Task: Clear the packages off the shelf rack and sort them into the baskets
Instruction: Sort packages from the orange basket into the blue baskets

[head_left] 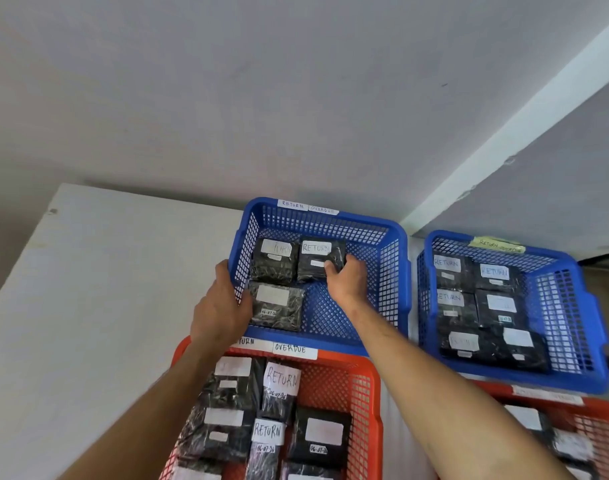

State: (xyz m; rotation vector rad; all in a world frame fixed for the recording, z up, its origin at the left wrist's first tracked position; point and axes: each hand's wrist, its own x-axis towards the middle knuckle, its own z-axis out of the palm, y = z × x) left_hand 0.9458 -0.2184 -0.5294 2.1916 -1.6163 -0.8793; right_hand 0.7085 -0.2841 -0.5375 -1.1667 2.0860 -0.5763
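A blue basket (393, 271) tagged RETURN and OVERDUE sits at centre, holding three black wrapped packages. My right hand (346, 282) reaches inside it and grips the lower right corner of the back package labelled RETURN (318, 256). My left hand (223, 306) lies at the basket's left wall, fingers over the rim beside the front package (278, 306). A third package (275, 259) lies at the back left. The shelf rack is out of view.
A second blue basket (573, 306) with several black packages stands to the right. An orange basket (368, 410) full of packages sits below centre, another orange basket (594, 414) at lower right. A white surface (105, 306) spreads to the left; a grey wall rises behind.
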